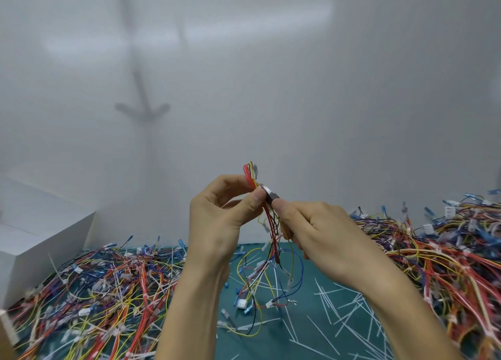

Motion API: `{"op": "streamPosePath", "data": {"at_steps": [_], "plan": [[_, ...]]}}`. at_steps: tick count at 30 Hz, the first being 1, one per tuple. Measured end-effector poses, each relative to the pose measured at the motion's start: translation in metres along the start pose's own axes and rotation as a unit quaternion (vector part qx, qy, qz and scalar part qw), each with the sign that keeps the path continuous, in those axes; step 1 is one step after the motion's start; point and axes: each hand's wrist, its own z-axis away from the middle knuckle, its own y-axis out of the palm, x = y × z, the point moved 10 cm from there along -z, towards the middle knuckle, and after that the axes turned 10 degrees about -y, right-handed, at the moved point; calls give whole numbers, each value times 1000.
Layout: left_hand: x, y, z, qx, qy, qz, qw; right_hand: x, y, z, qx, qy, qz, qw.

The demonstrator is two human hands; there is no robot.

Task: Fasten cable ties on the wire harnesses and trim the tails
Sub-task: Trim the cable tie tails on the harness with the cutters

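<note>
I hold a wire harness [253,174] of red, yellow and black wires upright over the green mat [306,330]. My left hand [219,218] pinches the bundle between thumb and fingers just below its looped top. My right hand [314,224] grips a small silver and black tool [272,193], whose head sits against the bundle next to my left thumb. The harness's loose ends with white connectors [268,304] hang down to the mat. I cannot make out a cable tie on the bundle; my fingers cover that spot.
A big heap of coloured harnesses [95,294] covers the mat's left side, and another heap [447,251] is piled at the right. Several white cable ties and cut tails [339,308] lie scattered in the middle. A white box [40,240] stands at the left against the wall.
</note>
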Motion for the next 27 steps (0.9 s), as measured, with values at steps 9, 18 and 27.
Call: {"op": "streamPosePath", "data": {"at_steps": [9, 18, 27], "plan": [[-3, -2, 0, 10, 7, -15, 1000, 1, 1, 0, 0, 5, -19, 1000], [-6, -6, 0, 13, 15, -64, 998, -1, 7, 0, 21, 5, -37, 999], [-11, -8, 1, 15, 30, -100, 994, -2, 10, 0, 40, 13, -35, 998]]}}
